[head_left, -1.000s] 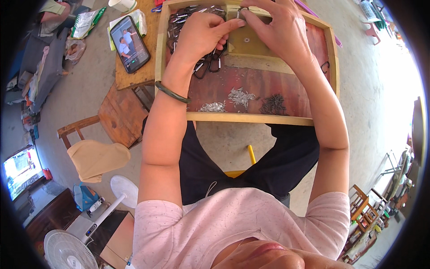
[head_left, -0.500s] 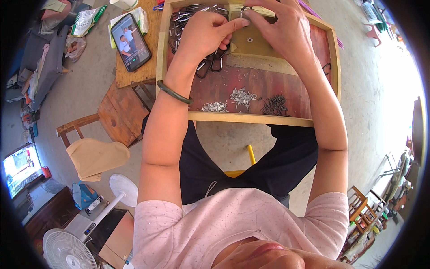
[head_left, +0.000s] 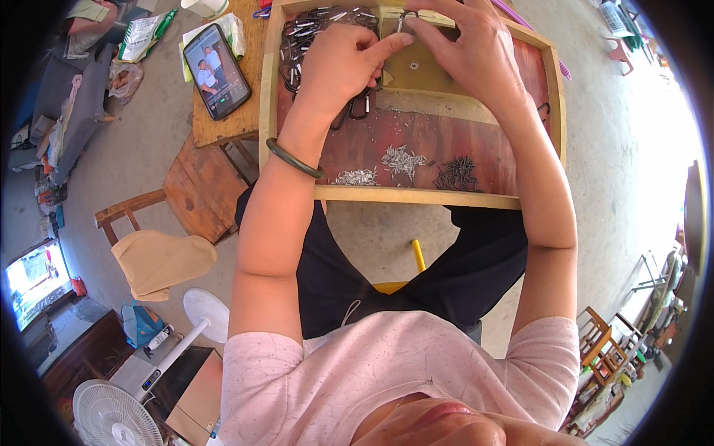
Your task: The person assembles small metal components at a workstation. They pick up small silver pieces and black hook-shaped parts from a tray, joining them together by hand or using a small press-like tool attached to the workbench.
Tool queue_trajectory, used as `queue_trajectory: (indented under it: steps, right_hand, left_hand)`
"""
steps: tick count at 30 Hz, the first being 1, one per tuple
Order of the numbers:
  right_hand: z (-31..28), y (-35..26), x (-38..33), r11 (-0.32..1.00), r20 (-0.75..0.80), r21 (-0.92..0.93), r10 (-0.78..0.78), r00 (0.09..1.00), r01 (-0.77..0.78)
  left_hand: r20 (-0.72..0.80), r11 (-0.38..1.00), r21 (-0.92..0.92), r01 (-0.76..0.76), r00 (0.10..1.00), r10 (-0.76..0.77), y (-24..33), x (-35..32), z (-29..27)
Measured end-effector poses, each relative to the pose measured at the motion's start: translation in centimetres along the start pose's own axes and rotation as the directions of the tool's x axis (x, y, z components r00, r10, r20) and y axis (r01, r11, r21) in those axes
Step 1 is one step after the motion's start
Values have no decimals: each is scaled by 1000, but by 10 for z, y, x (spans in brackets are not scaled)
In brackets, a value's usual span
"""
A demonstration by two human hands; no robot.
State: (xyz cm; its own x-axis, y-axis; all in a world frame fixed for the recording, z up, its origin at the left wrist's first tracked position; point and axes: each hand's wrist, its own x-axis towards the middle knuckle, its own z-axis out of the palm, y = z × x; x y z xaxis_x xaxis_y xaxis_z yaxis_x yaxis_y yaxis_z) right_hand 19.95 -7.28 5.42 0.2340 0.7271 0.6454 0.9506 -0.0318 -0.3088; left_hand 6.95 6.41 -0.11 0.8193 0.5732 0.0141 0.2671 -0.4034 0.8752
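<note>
At the far side of a shallow wooden tray [head_left: 416,196], my right hand [head_left: 480,56] pinches a small black carabiner [head_left: 401,24] with a silver gate between thumb and forefinger. My left hand [head_left: 338,67] is closed, its fingers curled under and its thumb stretched right so that the tip meets the carabiner's lower end. What its fingers hold, if anything, is hidden. Beneath the hands lies an olive-brown board [head_left: 439,70] with a small round metal piece [head_left: 413,66] on it. Many black carabiners [head_left: 300,33] with silver gates are heaped left, partly behind my left hand.
Along the tray's near side lie two piles of small silver pins [head_left: 402,160] [head_left: 355,177] and a pile of dark pins [head_left: 457,174]. A phone [head_left: 216,72] rests on the wooden table [head_left: 208,135] to the left. A wooden chair [head_left: 204,186] and white fan [head_left: 119,412] stand left.
My left hand has shifted slightly right and down, its wrist and bangle moving with it. My right hand stays nearly in place with the carabiner.
</note>
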Motion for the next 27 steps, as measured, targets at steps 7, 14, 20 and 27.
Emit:
queue_trajectory:
  steps: [7,14,20,27]
  right_hand:
    - [-8,13,5,945,103,190,249,963,-265]
    - [0,-5,16,981,359,73,140,923,-178]
    - [5,-8,10,992,234,93,64,970,-88]
    - [2,-15,19,891,430,178,313,847,-419]
  left_hand:
    - [-13,996,88,34,999,-33,5,-3,3]
    - [-87,983,178,-49,994,66,1,-4,6]
    - [-160,803,572,-165,938,307,16,-16,-3]
    - [-226,559,727,-398,631,743,21,-7,-25]
